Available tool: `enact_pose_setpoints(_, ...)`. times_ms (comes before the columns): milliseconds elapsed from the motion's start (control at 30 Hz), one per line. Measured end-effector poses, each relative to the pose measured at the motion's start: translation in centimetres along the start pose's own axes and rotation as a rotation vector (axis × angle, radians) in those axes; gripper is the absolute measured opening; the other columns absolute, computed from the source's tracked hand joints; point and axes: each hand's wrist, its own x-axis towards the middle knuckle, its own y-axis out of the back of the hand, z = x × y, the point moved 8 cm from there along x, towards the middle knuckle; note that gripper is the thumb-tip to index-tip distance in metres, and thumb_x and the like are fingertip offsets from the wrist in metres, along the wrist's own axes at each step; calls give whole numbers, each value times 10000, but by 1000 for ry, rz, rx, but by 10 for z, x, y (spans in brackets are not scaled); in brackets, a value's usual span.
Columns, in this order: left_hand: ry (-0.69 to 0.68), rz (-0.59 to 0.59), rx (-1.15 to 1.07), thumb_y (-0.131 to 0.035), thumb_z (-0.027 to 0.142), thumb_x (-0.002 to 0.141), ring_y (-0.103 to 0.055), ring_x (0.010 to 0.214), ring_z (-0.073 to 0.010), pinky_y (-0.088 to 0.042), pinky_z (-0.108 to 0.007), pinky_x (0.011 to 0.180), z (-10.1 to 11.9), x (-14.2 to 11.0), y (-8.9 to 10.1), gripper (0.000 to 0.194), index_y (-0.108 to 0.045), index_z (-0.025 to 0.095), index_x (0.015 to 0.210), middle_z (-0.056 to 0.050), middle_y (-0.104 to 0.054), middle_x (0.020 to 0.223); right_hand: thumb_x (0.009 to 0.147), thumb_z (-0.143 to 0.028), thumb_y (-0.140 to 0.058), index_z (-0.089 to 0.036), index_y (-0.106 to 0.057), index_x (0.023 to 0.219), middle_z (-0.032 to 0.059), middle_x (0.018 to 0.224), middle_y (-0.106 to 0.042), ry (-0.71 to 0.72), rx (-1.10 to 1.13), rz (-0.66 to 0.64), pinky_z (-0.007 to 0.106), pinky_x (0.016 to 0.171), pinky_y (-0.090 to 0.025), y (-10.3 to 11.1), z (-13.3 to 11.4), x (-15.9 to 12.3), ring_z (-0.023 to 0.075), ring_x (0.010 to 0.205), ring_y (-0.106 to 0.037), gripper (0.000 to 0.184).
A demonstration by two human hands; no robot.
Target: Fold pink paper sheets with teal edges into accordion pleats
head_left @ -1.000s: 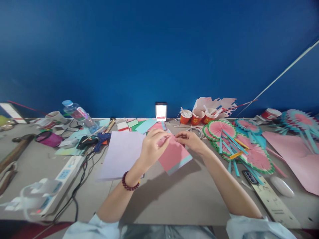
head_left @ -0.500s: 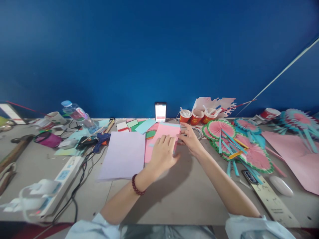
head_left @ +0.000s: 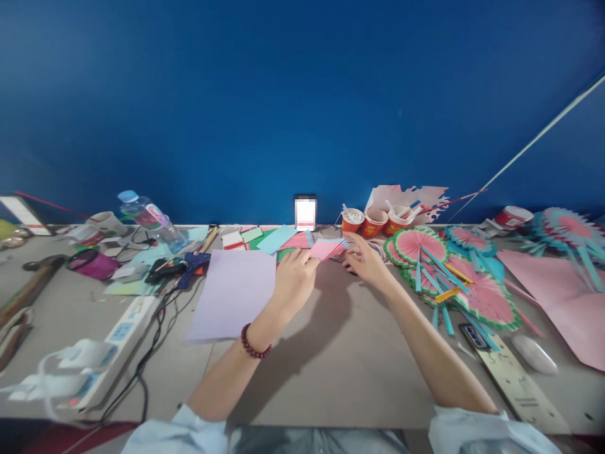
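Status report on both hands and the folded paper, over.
Left hand pinching pleated pink paper at its left end. Right hand at its right end, grip unclear. Lavender sheet close beside left hand.

We look from a single camera worn on the head, facing forward and down across the table (head_left: 359, 384). Its near edge lies close below us, the left hand (head_left: 293, 279) and right hand (head_left: 367, 261) farther out near mid-frame, the blue wall (head_left: 302, 101) farthest, straight ahead.
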Motion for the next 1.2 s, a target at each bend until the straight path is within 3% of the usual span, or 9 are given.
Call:
enact_pose_setpoints(167, 12, 15, -62, -400, 62, 878, -524, 780, -187, -405, -313, 680, -11, 3, 5, 299, -669, 189, 844, -60, -587, 818, 811, -229, -517, -222, -615, 1089, 26, 770, -708, 166, -385, 70, 289, 666, -504, 12, -14, -3, 183, 704, -675, 294)
enact_pose_setpoints(333, -27, 22, 69, -413, 24, 832, -512, 856, -222, -416, -348, 745, -16, 2, -3, 295, -659, 183, 864, -76, -584, 845, 818, -239, -543, -232, -668, 900, 39, 783, -715, 226, -757, 186, 288, 646, -434, 14, -29, -7, 201, 714, -633, 150)
enact_pose_setpoints(433, -68, -121, 149, -457, -20, 775, -532, 830, -226, -410, -359, 762, -17, 0, -26, 264, -638, 159, 849, -83, -584, 844, 839, -205, -491, -204, -658, 842, 80, 874, -687, 287, -918, 180, 281, 642, -403, 3, -32, -9, 217, 831, -605, 167)
enact_pose_setpoints(500, -68, -274, 151, -497, -35, 744, -553, 806, -226, -411, -354, 747, -20, -4, -47, 241, -626, 141, 848, -96, -592, 847, 824, -165, -484, -186, -643, 815, 104, 917, -657, 312, -972, 78, 273, 650, -395, -9, -26, -8, 225, 907, -579, 161)
enact_pose_setpoints(600, -51, -459, 88, -550, -34, 714, -580, 823, -230, -417, -339, 742, -26, -12, -73, 253, -630, 134, 887, -111, -609, 867, 770, -100, -497, -176, -627, 832, 97, 955, -624, 310, -922, -143, 257, 688, -397, -28, -9, -5, 210, 935, -563, 162)
enact_pose_setpoints(800, -34, -529, -28, -518, -25, 741, -615, 835, -230, -439, -306, 710, -33, -22, -90, 294, -659, 165, 916, -104, -639, 875, 752, -99, -530, -175, -653, 865, 68, 925, -644, 294, -668, -376, 267, 745, -399, -43, 15, -3, 189, 865, -580, 183)
enact_pose_setpoints(933, -1, -563, -130, -481, 3, 779, -639, 846, -220, -450, -282, 706, -38, -24, -94, 311, -684, 182, 935, -95, -673, 889, 773, -158, -555, -180, -677, 821, 47, 830, -674, 268, -621, -424, 253, 695, -401, -44, 23, -2, 168, 751, -592, 133)
enact_pose_setpoints(1200, 129, -584, -338, -475, 119, 846, -646, 928, -216, -465, -277, 747, -54, -22, -99, 250, -678, 209, 961, -62, -703, 1022, 819, -197, -500, -168, -678, 854, 47, 834, -694, 226, -545, -410, 261, 707, -401, -41, 31, 3, 167, 759, -600, 183)
